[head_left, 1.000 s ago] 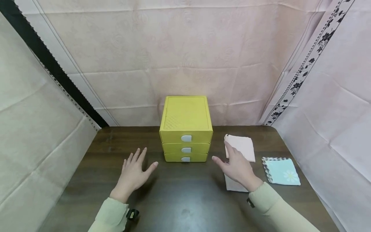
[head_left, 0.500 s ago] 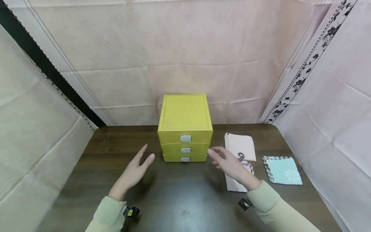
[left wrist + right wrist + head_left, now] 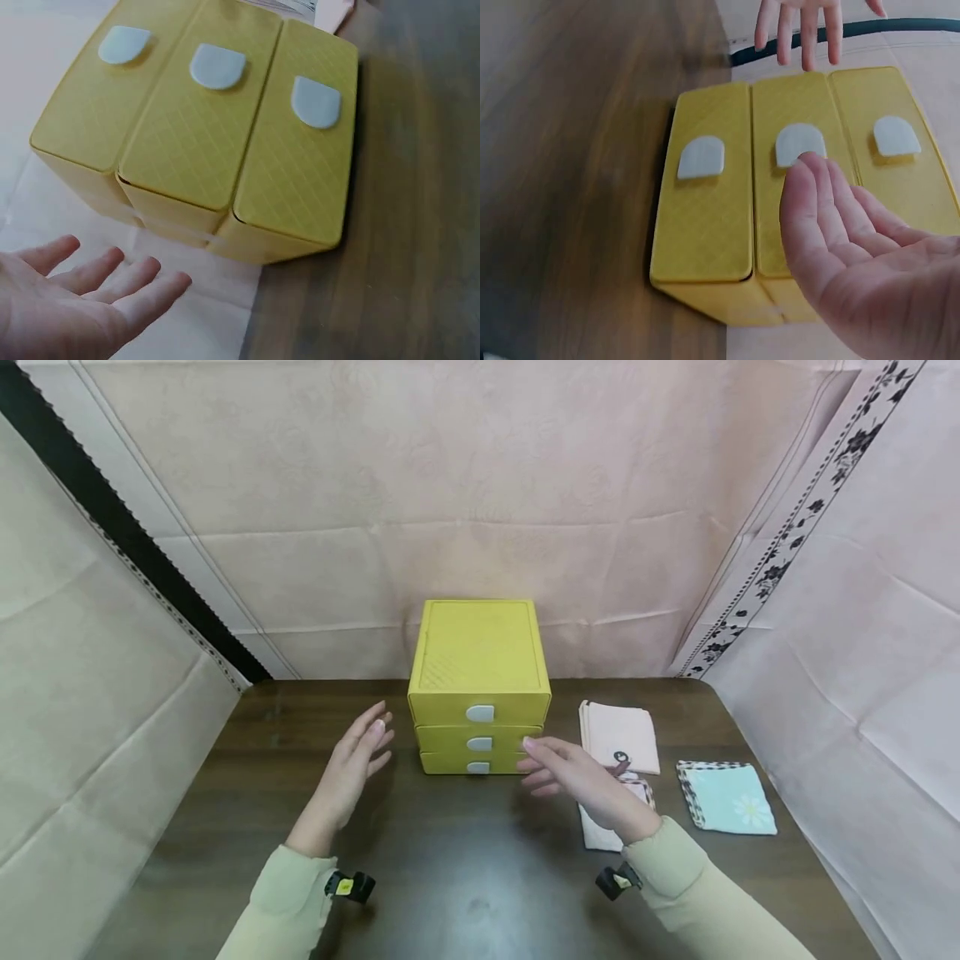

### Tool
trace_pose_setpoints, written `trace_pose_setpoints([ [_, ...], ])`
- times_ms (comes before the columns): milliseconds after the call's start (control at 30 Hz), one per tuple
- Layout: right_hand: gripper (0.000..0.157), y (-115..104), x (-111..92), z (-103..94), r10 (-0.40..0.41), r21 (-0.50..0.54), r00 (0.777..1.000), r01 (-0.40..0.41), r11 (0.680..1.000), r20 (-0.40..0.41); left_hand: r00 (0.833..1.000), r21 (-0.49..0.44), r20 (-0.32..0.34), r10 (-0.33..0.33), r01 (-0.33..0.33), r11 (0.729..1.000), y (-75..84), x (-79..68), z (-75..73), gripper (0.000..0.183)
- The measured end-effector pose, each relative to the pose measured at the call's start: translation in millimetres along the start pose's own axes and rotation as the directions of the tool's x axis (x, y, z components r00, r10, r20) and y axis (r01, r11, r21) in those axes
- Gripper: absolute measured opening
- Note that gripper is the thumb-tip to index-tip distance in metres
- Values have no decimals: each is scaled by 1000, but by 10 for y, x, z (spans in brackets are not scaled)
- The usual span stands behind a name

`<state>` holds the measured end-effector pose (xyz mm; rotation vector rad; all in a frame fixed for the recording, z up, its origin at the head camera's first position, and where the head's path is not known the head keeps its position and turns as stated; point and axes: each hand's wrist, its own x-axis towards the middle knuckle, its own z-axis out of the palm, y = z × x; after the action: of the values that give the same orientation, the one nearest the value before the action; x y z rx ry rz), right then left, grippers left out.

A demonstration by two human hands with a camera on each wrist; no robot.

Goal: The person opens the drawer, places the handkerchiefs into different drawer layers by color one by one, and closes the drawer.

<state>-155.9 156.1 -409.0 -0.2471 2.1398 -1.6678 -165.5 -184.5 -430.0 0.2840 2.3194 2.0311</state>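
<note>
A yellow box with three drawers [image 3: 480, 647] stands at the back middle of the table, each drawer front bearing a pale rounded handle [image 3: 480, 713]. All three drawers look closed. Left of the box hovers my left hand [image 3: 347, 772], its fingers loosely extended and holding nothing; the left wrist view shows its palm [image 3: 82, 307] apart from the box side. My right hand [image 3: 581, 781] is in front of the box's lower right corner, fingers relaxed. In the right wrist view those fingers [image 3: 832, 202] overlap the middle handle; whether they touch it I cannot tell.
Right of the box lies a folded pale cloth [image 3: 618, 735] with a small dark ring mark. Nearer, another folded pale cloth [image 3: 597, 835] is partly hidden by my right arm. A light-blue folded cloth [image 3: 731, 797] with checked trim lies farther right. Fabric walls [image 3: 480, 485] enclose the table.
Both hands have turned from palm-down towards palm-inward. The right hand has shifted left from the pale cloths to the box's corner. The left hand has risen slightly in view. The box stays put.
</note>
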Motion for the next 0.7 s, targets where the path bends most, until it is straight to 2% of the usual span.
trace_pose_setpoints([
  [100,68,-30,37,44,0,59,1000,-1,998,29,1000,-51,-8,23,-23,998,54,35,15,61],
  [300,70,-115,116,156,-18,147,999,13,989,36,997,-67,-5,74,-74,995,180,137,50,59],
  [700,67,-172,237,294,-33,206,998,21,978,54,998,-88,46,34,-29,996,313,288,142,61],
])
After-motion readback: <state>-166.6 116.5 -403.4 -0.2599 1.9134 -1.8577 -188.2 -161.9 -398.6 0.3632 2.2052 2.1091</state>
